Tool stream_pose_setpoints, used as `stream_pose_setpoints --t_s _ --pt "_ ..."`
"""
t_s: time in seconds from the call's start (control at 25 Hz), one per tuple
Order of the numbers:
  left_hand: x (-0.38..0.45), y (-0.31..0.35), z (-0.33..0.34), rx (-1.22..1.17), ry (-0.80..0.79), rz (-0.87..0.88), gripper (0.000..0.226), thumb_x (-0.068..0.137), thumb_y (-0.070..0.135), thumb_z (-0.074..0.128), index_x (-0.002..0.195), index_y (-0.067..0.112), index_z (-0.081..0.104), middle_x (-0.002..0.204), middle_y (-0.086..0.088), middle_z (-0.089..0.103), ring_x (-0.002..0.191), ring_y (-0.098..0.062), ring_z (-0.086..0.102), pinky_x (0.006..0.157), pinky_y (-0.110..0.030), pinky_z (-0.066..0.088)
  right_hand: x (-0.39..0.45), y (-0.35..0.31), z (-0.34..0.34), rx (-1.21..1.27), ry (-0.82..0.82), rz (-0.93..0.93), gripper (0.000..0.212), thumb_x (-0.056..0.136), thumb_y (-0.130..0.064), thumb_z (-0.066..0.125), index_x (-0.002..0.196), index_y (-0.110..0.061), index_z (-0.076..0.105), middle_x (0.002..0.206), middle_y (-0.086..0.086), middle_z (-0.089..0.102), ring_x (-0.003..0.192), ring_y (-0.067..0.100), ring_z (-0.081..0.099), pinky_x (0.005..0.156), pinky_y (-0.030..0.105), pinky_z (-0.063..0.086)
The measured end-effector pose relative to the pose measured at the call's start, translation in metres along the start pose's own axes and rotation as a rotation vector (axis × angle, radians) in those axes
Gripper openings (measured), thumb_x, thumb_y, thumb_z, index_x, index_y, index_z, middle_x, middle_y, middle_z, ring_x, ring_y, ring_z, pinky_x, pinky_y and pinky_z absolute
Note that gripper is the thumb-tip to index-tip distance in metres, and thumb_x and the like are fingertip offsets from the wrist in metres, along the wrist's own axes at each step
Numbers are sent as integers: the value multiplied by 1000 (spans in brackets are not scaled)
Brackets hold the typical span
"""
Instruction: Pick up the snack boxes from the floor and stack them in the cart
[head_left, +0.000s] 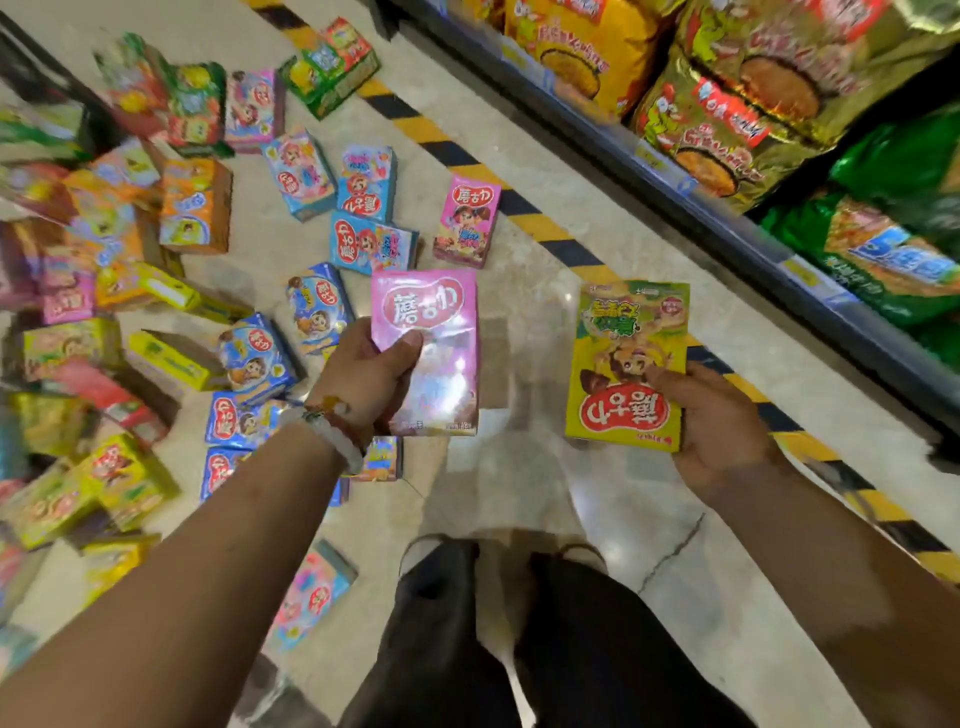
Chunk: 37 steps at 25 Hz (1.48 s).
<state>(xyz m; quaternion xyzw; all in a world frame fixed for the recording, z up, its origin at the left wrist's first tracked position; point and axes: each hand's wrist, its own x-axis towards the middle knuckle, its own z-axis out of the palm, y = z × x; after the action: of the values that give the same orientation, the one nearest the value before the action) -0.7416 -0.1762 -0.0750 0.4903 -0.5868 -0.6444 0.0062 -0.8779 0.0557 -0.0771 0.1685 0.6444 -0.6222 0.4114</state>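
My left hand (369, 376) grips a pink snack box (431, 332) by its left edge, held flat above the floor at centre. My right hand (722, 415) holds a yellow-green snack box (626, 358) by its lower right corner, a little to the right of the pink one. Several more snack boxes lie scattered on the floor to the left and ahead, among them a pink box (467, 221), blue boxes (371, 241) and yellow boxes (174, 361). No cart is in view.
A store shelf (727, 228) runs diagonally along the right, stacked with large snack bags (727, 93). A yellow-and-black hazard stripe (545, 228) marks the floor beside it. My legs in dark trousers (519, 649) stand below, on bare tiled floor (545, 493).
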Motion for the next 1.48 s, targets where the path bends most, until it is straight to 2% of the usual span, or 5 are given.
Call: stream_pose_setpoints --t_s 0.32,0.52,0.72,1.12,1.48 --pt "-217 232 -52 -73 7 150 3 92 13 56 90 14 53 40 10 41 27 -2 28 35 -13 24 -246 -187 10 -64 82 -62 19 90 -10 56 106 -9 65 96 13 70 79 27 66 75 41 53" --pt "-341 319 -75 -86 -29 298 17 95 1 46 82 10 51 35 11 49 29 3 44 34 -9 34 -373 -244 33 25 24 -186 12 90 -8 56 82 -14 63 65 -1 71 55 13 65 50 21 52" --pt "-400 313 -99 -184 -185 290 22 91 9 56 113 4 60 100 -21 68 85 -34 65 81 -53 53 -469 -234 52 97 53 -286 11 91 -10 56 82 -14 62 64 -2 70 59 14 63 56 23 50" --pt "-514 294 -98 -35 -427 350 15 96 3 46 106 -5 54 42 5 57 30 0 48 38 -26 50 -618 -142 27 358 319 -390 7 88 -7 59 93 -8 63 79 7 72 65 16 67 73 35 53" --pt "-643 230 -20 75 -680 374 7 94 1 47 92 3 54 48 3 62 38 -4 57 37 -14 44 -741 -49 -83 547 486 -493 12 88 -6 57 98 -7 64 75 5 73 59 15 68 56 26 57"
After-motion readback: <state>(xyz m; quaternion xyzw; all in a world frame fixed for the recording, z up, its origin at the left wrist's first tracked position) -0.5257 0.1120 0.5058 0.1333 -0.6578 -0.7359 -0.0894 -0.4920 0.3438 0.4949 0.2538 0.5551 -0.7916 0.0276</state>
